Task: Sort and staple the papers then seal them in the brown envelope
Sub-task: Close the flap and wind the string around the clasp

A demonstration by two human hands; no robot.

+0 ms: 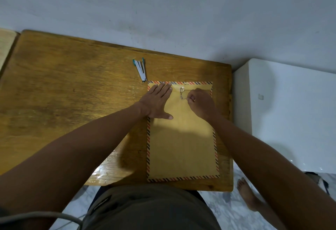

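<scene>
A brown envelope (pixel 181 144) with a red-and-blue striped border lies flat on the right part of the wooden table (pixel 63 93), flap end away from me. My left hand (pixel 157 102) presses flat on its upper left corner, fingers straight. My right hand (pixel 201 103) pinches the thin closure string (pixel 189 90), which runs around the two round buttons (pixel 181 93) near the top of the envelope. No loose papers show. A white stapler (pixel 140 69) with teal ends lies on the table just beyond the envelope's upper left corner.
A pale wall rises behind the table. A white cabinet or appliance (pixel 291 111) stands close to the table's right edge. A bare foot (pixel 248 195) rests on the marbled floor at lower right. A light wooden surface (pixel 5 44) adjoins the far left.
</scene>
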